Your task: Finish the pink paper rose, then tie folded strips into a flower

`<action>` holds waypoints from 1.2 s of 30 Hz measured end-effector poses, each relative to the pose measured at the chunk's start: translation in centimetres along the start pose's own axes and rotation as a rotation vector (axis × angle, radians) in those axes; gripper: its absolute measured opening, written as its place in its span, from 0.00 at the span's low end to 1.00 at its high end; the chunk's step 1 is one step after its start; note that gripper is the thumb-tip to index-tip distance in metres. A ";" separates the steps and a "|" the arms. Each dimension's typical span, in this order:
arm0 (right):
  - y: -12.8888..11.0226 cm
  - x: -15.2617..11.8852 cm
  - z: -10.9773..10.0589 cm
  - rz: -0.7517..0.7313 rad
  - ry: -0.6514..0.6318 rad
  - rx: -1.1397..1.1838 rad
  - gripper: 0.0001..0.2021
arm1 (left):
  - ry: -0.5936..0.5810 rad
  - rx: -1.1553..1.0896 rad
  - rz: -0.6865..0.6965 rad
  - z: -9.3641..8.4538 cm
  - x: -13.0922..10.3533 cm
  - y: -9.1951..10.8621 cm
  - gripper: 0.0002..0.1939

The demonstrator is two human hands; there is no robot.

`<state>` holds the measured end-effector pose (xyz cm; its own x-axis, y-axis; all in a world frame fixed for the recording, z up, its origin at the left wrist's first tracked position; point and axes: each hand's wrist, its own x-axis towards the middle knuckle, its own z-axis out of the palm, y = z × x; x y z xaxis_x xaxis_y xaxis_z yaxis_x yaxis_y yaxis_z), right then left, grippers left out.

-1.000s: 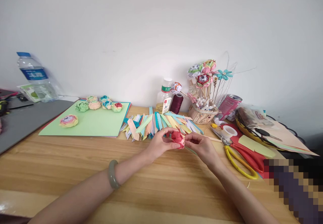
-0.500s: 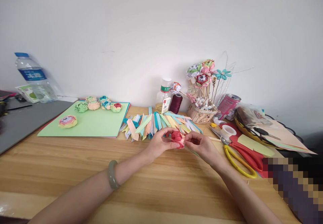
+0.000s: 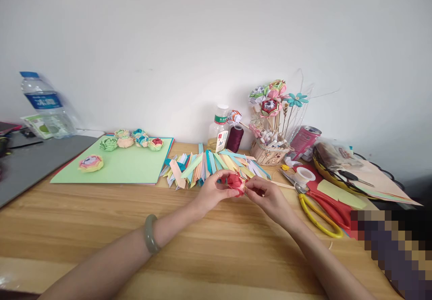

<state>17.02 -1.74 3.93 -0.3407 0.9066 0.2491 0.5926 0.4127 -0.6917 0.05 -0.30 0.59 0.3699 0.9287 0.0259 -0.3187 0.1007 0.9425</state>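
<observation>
A red folded-paper flower is held just above the wooden table, in the middle of the head view. My left hand grips it from the left, thumb below and fingers behind. From the right, my right hand pinches at the flower's pale edge with thumb and forefinger; its other fingers are curled. Any small piece between those right fingertips is too small to make out. Right behind both hands lies a heap of folded paper strips in many colours.
Several finished paper flowers sit on green paper sheets at left. Behind the strips stand a glue bottle, a dark red thread spool and a flower basket. Yellow-and-red-handled scissors and a white tape roll lie at right.
The red flower and my right fingertips have shifted slightly left and up. A pale green strip that showed under my right hand is no longer visible. Both hands keep their grip.
</observation>
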 end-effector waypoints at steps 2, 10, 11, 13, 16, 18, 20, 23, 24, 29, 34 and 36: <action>0.0 0.0 -0.3 -0.014 -0.018 0.043 0.11 | 0.004 -0.009 0.019 -0.1 0.0 -0.1 0.24; 0.6 0.1 -1.0 0.039 -0.098 0.173 0.13 | -0.053 -0.049 -0.009 -0.3 0.1 -0.2 0.25; 0.7 0.1 -1.0 0.049 -0.097 0.182 0.13 | -0.055 -0.038 -0.005 -0.3 0.1 -0.2 0.24; 0.9 0.1 -0.7 0.071 -0.087 0.203 0.13 | -0.061 -0.024 -0.008 -0.3 0.0 -0.3 0.24; 1.0 0.1 -0.4 0.108 -0.053 0.242 0.14 | -0.085 -0.033 -0.024 -0.3 0.0 -0.3 0.25; 0.9 0.0 -0.4 0.127 -0.048 0.262 0.14 | -0.091 -0.044 -0.030 -0.3 0.0 -0.3 0.25; 0.5 0.0 -0.7 0.138 -0.080 0.273 0.14 | -0.094 -0.059 -0.040 -0.3 0.0 -0.2 0.24; 0.1 0.1 -1.5 0.150 -0.169 0.278 0.16 | -0.096 -0.083 -0.057 -0.4 0.0 -0.2 0.23; 0.0 0.1 -1.7 0.155 -0.195 0.279 0.17 | -0.094 -0.086 -0.062 -0.4 0.1 -0.2 0.23; 0.2 0.3 -2.1 0.145 -0.260 0.282 0.16 | -0.097 -0.103 -0.087 -0.5 0.1 -0.3 0.23; 0.5 0.2 -1.9 0.128 -0.244 0.281 0.15 | -0.104 -0.121 -0.115 -0.5 0.1 -0.2 0.24; 0.5 0.2 -1.7 0.136 -0.226 0.278 0.15 | -0.104 -0.120 -0.114 -0.5 0.1 -0.1 0.24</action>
<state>18.50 -1.24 4.81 -0.4438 0.8961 0.0083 0.4330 0.2225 -0.8735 -0.30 -0.09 0.31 0.4956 0.8677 -0.0383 -0.3695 0.2505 0.8948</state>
